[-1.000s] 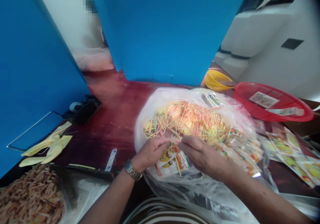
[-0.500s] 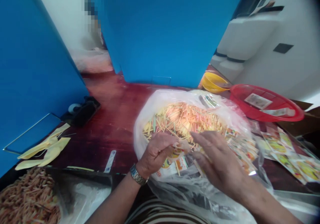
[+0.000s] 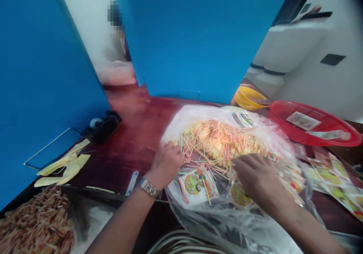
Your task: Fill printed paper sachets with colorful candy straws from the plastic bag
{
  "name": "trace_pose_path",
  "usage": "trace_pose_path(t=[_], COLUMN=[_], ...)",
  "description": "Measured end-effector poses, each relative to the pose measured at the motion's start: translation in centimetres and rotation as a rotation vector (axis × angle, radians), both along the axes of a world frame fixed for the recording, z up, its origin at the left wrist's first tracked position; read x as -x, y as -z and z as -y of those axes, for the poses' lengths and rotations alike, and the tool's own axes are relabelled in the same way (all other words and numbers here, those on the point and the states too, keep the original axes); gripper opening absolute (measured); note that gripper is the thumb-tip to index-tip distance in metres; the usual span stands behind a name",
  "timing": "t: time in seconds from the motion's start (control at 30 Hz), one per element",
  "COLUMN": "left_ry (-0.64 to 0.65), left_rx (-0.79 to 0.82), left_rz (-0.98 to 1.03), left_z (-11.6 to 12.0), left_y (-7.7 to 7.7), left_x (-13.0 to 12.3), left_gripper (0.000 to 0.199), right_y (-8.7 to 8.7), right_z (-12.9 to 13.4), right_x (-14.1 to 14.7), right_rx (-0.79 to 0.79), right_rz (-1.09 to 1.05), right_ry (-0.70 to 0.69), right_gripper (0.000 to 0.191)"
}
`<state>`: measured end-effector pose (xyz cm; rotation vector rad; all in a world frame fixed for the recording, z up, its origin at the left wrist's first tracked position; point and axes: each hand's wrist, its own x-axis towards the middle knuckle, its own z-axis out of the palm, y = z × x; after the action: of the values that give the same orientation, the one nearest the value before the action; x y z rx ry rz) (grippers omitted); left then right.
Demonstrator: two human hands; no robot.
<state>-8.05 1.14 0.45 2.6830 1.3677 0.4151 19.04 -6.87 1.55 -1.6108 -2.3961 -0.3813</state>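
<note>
The left hand (image 3: 166, 165) rests with its fingers loosely open at the edge of the thin coloured sticks (image 3: 218, 144), heaped in a clear plastic bag (image 3: 241, 223) on the red desk (image 3: 136, 133), while the right hand's (image 3: 256, 176) curled fingers (image 3: 241, 163) hide whether they grip anything.

Left hand (image 3: 165, 166) and right hand (image 3: 256, 178) now apart, left beside coloured sticks (image 3: 215, 144)

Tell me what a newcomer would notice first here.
Two tall blue panels fill the top of the view. Below them, a heap of pastel sticks lies in a clear plastic bag at the centre, with the left hand and right hand at its near edge. A red basket sits at right.
</note>
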Motion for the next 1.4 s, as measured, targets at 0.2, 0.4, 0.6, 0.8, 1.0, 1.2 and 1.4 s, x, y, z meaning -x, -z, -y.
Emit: trace_pose_path(t=[0.2, 0.4, 0.6, 0.8, 1.0, 1.2, 1.4], left_ry=[-0.194, -0.223, -0.471, -0.421, -0.416, -0.179, -0.174], left_rx=[-0.092, -0.173, -0.129, -0.162, -0.227, -0.126, 0.498], left_rz=[-0.11, -0.279, -0.273, -0.12, 0.048, 0.34, 0.987], left_z=[-0.1, -1.9, -5.2, -4.9, -1.5, 2.6, 0.1], left_y=[-1.3, -2.2, -1.6, -0.6, -0.3, 0.6, 0.8], left_x=[0.4, -1.0, -0.9, 0.8, 0.7, -1.6, -4.4], left_gripper=[0.02, 0.023, 0.035, 0.036, 0.03, 0.027, 0.03], right_y=[-1.0, -1.3, -2.0, -1.4, 0.4, -1.4, -2.6], right_z=[-10.7, -18.3, -22.4, -22.6, -23.1, -22.4, -16.0], right_x=[6.2, 8.5, 9.4, 8.7, 9.6, 8.0, 6.1], right_rx=[0.151, 0.297, 0.243, 0.252, 0.202, 0.147, 0.339], right_rz=[0.131, 0.259, 0.243, 0.335, 0.39, 0.385, -0.184], right_ry=[-0.148, -0.171, -0.232, -0.374, -0.481, -0.484, -0.185], right_gripper=[0.016, 0.02, 0.041, 0.023, 0.018, 0.022, 0.016])
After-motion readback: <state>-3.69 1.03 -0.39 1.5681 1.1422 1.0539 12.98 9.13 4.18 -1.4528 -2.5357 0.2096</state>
